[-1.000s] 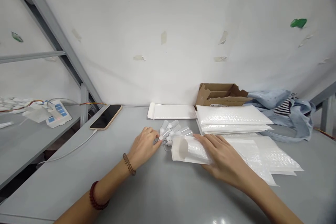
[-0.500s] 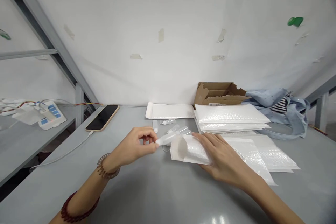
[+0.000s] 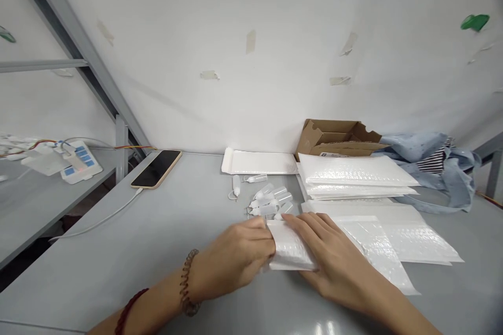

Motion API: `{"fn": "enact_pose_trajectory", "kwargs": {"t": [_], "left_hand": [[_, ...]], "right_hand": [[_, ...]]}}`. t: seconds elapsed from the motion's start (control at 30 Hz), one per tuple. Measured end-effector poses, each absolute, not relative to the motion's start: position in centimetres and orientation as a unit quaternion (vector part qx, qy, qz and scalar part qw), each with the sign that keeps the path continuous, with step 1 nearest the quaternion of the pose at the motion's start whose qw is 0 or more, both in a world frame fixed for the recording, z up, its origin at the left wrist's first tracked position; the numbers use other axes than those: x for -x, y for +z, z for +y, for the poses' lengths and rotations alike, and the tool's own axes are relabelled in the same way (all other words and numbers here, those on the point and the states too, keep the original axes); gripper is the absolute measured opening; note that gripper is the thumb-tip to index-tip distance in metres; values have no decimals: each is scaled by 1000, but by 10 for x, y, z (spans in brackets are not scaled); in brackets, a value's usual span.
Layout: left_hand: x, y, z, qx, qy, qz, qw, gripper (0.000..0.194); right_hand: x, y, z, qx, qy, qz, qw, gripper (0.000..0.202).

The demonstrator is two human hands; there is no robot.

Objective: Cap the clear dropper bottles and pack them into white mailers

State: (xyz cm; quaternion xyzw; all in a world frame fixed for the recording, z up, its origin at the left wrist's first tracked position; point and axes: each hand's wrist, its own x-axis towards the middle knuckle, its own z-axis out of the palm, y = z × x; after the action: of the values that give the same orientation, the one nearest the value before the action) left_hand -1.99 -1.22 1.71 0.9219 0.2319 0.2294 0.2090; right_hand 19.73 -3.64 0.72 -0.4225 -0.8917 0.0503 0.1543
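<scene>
My right hand [image 3: 334, 248] is wrapped round a white bubble mailer [image 3: 293, 246], its fingers on top and thumb below. At the mailer's left, open end is my left hand [image 3: 236, 251], closed, with its fingertips hidden at the opening; what it holds cannot be made out. Just beyond the mailer lie several small translucent bottles [image 3: 267, 210] with thin wire rings. One more bottle [image 3: 236, 186] stands apart to the left, and another [image 3: 257, 178] lies behind them.
Stacked white mailers [image 3: 353, 170] lie at the right, before a cardboard box [image 3: 340, 138] and blue cloth [image 3: 456, 188]. A flat mailer [image 3: 263, 162] rests by the wall. A phone [image 3: 157, 169] with its cable and a power strip [image 3: 82, 162] are at the left.
My left hand has moved right and nearer to me, from beside the bottles to the mailer's opening. The mailer in my right hand has come slightly nearer, and the view has shifted.
</scene>
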Motion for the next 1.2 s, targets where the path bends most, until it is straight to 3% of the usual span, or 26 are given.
{"fn": "enact_pose_trajectory", "kwargs": {"t": [0.2,0.27,0.33,0.4,0.6,0.8,0.83,0.9,0.97,1.2], "left_hand": [[40,31,0,-826,329,327,320,21],[47,25,12,-781,354,431,282,22],[50,14,25,-748,364,525,180,23],[52,-1,38,-762,322,552,106,31],[50,-30,59,-790,249,548,118,25],[52,2,42,-773,282,551,140,24],[53,12,36,-769,288,547,164,25],[54,28,24,-753,303,488,322,27],[53,38,15,-762,271,458,370,23],[32,25,-1,-870,229,335,280,16]], "right_hand": [[-202,10,-36,430,32,-886,171,61],[-202,12,-35,427,23,-887,174,59],[-202,12,-35,425,9,-888,176,59],[-203,12,-35,423,-10,-888,181,59],[-204,10,-33,427,-26,-884,189,57],[-206,10,-30,463,9,-870,171,55],[-206,11,-30,467,13,-868,168,55],[-206,11,-29,471,20,-867,164,56],[-206,11,-29,466,25,-869,162,56],[-198,9,-39,445,32,-881,156,60]]}}
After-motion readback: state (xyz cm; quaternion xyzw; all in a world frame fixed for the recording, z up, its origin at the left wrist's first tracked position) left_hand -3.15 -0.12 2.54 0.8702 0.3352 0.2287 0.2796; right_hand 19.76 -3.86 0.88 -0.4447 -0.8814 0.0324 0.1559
